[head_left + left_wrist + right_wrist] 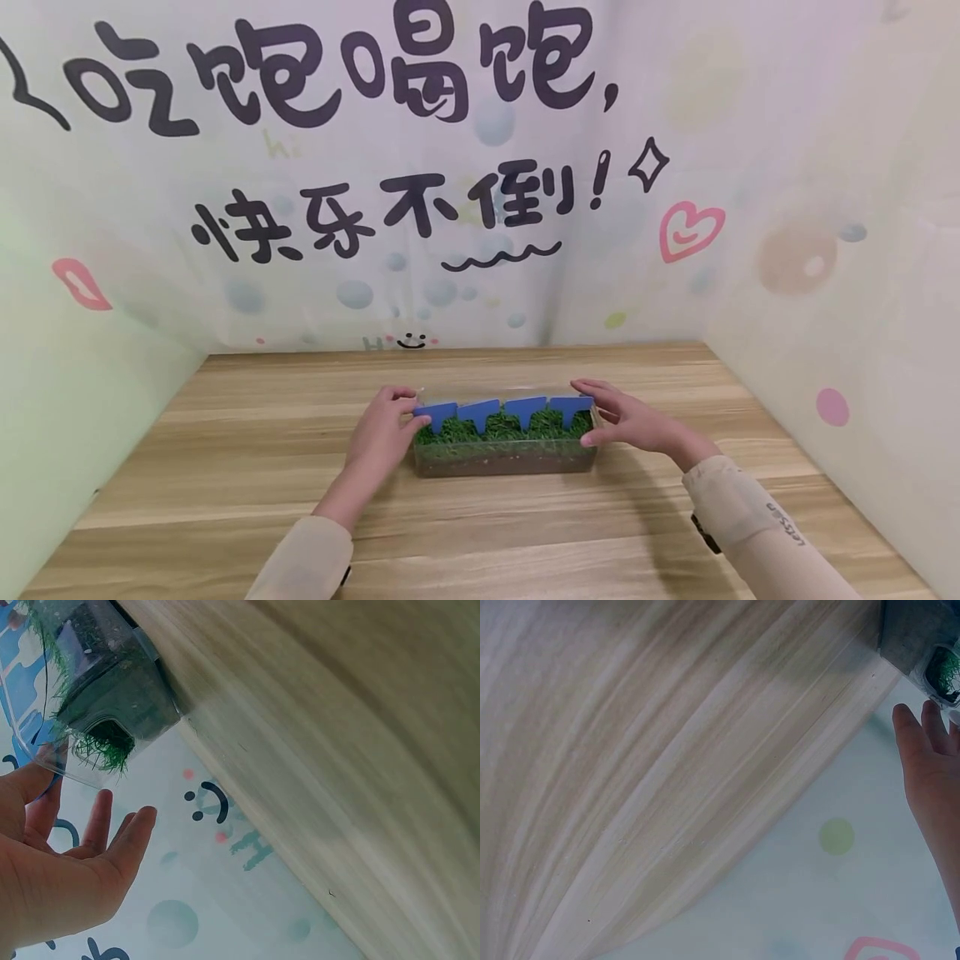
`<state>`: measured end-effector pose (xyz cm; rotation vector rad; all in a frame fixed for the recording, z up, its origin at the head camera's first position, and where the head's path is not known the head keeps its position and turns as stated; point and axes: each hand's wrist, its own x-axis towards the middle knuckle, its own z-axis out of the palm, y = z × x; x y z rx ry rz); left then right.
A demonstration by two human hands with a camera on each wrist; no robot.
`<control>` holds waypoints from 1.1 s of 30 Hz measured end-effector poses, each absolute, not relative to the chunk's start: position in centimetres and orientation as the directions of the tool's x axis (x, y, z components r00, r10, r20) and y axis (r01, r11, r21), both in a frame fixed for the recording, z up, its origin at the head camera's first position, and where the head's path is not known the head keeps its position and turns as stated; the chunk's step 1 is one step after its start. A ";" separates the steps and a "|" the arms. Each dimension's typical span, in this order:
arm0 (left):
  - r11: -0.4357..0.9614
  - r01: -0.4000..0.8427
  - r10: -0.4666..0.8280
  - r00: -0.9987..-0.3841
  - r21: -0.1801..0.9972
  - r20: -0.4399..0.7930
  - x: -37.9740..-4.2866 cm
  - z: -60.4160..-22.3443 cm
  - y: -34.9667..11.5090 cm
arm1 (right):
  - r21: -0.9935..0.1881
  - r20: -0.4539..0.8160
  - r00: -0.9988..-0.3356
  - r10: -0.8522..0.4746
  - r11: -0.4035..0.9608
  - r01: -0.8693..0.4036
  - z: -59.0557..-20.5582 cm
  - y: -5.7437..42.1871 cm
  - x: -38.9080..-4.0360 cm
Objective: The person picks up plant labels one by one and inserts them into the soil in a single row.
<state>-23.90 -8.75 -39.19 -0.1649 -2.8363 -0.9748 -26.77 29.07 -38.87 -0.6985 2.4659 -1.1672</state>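
Note:
A long clear plastic box (504, 460) stands on the wooden table, holding dark soil and green grass (517, 425). Several blue T-shaped plant labels (480, 412) stand in a row in the grass. At the box's left end, my left hand (382, 429) pinches the outer end of the leftmost label (441, 412) between thumb and index finger, its other fingers stretched out beyond the rim. My right hand (626, 419) is spread around the right end, thumb at the front corner and fingers toward the back, close to the rightmost label (572, 404).
The wooden table (262, 467) ends at a printed cloth backdrop (337, 292) behind, with pale side panels at left and right. In the left wrist view, the box's end wall has a rounded opening (109, 742) with grass showing through.

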 end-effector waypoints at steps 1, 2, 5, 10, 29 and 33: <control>0.786 0.145 0.058 -0.985 0.600 0.162 -23.9 -39.2 -8.7 | -0.788 -0.081 -0.828 -0.556 0.544 -0.288 -38.9 29.0 -26.8; 0.787 0.145 0.060 -0.985 0.600 0.159 -23.9 -39.2 -8.7 | -0.788 -0.082 -0.828 -0.555 0.544 -0.287 -38.9 29.0 -26.8; 0.794 0.145 0.068 -0.986 0.590 0.151 -24.1 -39.2 -8.6 | -0.785 -0.085 -0.828 -0.554 0.550 -0.287 -38.9 29.1 -26.9; 0.800 0.141 0.074 -0.988 0.583 0.138 -24.3 -39.1 -8.6 | -0.785 -0.080 -0.830 -0.552 0.548 -0.288 -39.0 29.0 -27.0; 0.849 0.119 0.072 -0.991 0.515 0.110 -23.9 -38.1 -8.7 | -0.791 -0.064 -0.819 -0.570 0.530 -0.306 -39.0 28.7 -27.0; 0.833 0.109 0.072 -0.993 0.543 0.088 -23.8 -38.0 -8.9 | -0.784 -0.070 -0.815 -0.576 0.537 -0.312 -38.8 28.9 -27.1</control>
